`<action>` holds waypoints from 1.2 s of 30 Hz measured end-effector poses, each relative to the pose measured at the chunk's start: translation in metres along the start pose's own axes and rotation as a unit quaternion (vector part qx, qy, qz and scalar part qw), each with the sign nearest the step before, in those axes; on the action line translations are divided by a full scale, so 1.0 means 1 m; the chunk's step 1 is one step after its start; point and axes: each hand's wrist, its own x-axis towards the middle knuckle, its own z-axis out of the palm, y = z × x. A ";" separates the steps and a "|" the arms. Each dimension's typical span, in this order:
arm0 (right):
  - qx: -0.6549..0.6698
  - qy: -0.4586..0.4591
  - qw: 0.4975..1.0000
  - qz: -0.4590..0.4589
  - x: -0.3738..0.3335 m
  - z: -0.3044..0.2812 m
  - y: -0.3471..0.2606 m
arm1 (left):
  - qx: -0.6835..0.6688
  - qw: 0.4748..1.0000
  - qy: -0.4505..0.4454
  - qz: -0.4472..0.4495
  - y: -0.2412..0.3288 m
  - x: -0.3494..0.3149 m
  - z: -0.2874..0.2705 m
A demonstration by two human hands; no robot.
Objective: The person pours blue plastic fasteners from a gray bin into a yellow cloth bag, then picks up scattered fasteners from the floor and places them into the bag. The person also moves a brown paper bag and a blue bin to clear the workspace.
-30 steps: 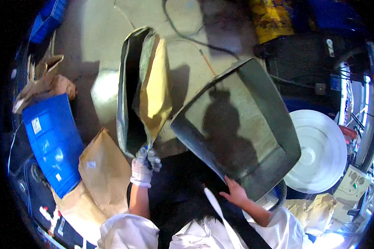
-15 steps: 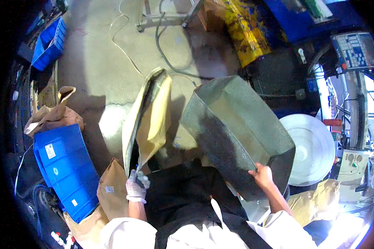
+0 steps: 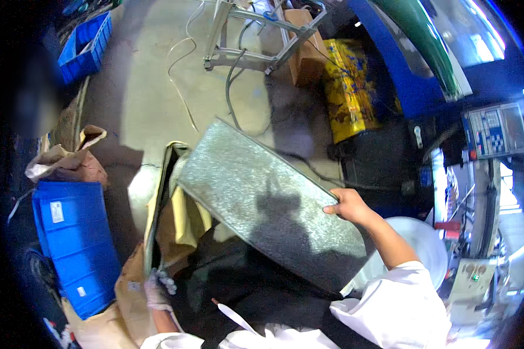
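My gloved left hand [image 3: 159, 291] is closed on the near edge of a tall tan paper sack [image 3: 186, 221], whose dark mouth gapes open. My bare right hand [image 3: 350, 206] grips the right edge of a grey sheet-metal bin [image 3: 268, 203]. The bin lies tilted, one broad flat face turned up, with a shadow across it. Its left end overlaps the sack at the mouth. What is inside the bin and the sack is hidden.
Blue plastic crates [image 3: 78, 244] stand at the left, beside a crumpled brown paper bag [image 3: 70, 157]. A round white tub [image 3: 416, 244] is at the right, below a machine control panel [image 3: 498, 131]. A wheeled metal frame [image 3: 244, 58] and cables lie ahead on the floor.
The metal bin has swung left and tipped over against the sack, its flat face now up. My right hand has risen with it. The sack and my left hand sit lower and further left.
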 end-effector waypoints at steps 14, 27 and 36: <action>-0.131 0.080 0.979 -0.136 0.231 -0.040 0.080 | -0.092 0.961 0.259 0.028 -0.072 -0.054 -0.015; -0.251 0.129 0.959 -0.036 0.339 0.029 0.193 | -0.022 0.968 0.239 -0.072 -0.079 -0.041 -0.006; 0.086 -0.220 0.971 0.033 0.166 0.298 0.111 | -0.009 0.969 0.218 -0.112 -0.077 -0.033 0.019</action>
